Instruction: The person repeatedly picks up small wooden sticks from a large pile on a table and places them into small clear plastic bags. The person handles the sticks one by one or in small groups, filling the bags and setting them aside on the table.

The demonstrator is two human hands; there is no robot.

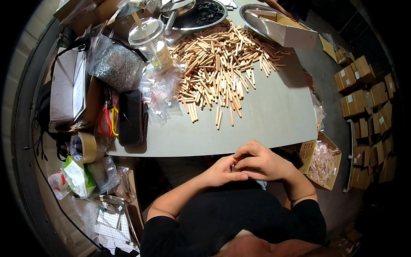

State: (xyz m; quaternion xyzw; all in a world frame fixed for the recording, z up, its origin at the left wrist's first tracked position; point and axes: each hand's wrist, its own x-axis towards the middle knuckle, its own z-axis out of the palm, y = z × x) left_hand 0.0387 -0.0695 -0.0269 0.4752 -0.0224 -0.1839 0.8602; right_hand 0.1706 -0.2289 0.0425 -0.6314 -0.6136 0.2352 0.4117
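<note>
My left hand (pixel 221 171) and my right hand (pixel 263 163) meet in front of my body, just off the near edge of the table (pixel 274 115). The fingers of both are curled and touch each other. Whatever may be between them is hidden or too small to name. A large heap of short wooden sticks (pixel 218 60) covers the far middle of the table. A few single sticks lie loose at its near side, closest to my hands.
On the left are a dark phone (pixel 130 118), scissors (pixel 108 120), a tape roll (pixel 84 147), a bag of small metal parts (pixel 115 64) and a lidded plastic cup (pixel 147 36). A box of small wrapped pieces (pixel 324 162) stands at right. Cardboard boxes (pixel 353 103) are stacked farther right.
</note>
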